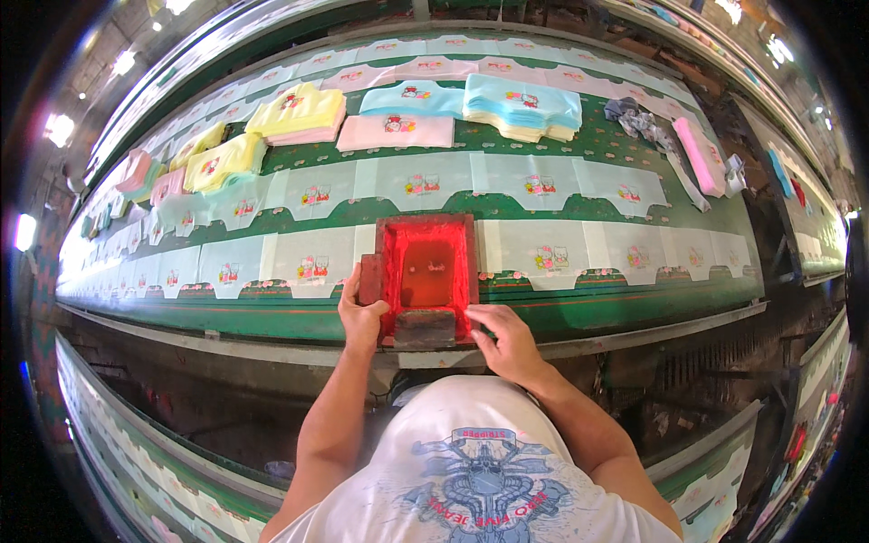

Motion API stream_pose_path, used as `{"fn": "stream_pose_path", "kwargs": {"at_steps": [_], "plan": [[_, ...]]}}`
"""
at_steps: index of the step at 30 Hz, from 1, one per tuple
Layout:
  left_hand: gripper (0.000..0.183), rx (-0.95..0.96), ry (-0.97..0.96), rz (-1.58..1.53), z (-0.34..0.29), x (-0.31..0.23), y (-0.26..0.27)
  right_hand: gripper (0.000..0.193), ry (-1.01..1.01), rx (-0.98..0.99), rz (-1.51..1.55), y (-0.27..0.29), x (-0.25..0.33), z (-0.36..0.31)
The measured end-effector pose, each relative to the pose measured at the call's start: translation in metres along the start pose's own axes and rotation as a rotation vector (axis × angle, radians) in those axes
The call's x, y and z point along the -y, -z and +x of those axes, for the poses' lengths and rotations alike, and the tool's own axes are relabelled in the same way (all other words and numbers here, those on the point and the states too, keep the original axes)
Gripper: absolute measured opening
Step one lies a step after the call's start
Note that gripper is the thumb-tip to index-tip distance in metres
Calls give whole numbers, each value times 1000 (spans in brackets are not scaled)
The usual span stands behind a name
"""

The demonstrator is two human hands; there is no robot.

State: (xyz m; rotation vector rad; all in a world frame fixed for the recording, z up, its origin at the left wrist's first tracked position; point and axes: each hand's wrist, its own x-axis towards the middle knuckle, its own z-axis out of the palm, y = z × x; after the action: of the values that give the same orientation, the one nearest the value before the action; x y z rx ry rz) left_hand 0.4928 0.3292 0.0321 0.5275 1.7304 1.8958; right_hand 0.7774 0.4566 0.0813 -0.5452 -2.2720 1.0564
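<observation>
A wooden screen-printing frame (472, 258) smeared with red ink lies flat on the near row of pale cloth pieces. Its mesh (425, 282) is covered in red, with a small pattern showing through. Across the near end sits a dark, ink-stained block (424, 329), perhaps a squeegee. My left hand (363, 319) is closed round the frame's left side, by a small wooden piece (370, 279) jutting from it. At the near right corner, the bent fingers of my right hand (507, 344) hold the frame's edge, thumb lower down. The cloth beneath the frame is hidden.
Rows of printed cloth pieces (540, 185) cover the long green table (579, 312). Folded stacks in yellow (299, 110), blue (523, 101) and pink (396, 132) lie farther back. A crumpled grey rag (638, 122) lies at right. A metal rail (272, 347) edges the near side.
</observation>
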Motion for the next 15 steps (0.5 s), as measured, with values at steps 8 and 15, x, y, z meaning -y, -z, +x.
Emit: {"fn": "stream_pose_path", "kwargs": {"at_steps": [8, 15], "plan": [[98, 6, 43, 33, 0, 4, 5, 46, 326, 389, -312, -40, 20, 35], [99, 2, 5, 36, 2, 10, 6, 40, 356, 418, -490, -58, 17, 51]]}}
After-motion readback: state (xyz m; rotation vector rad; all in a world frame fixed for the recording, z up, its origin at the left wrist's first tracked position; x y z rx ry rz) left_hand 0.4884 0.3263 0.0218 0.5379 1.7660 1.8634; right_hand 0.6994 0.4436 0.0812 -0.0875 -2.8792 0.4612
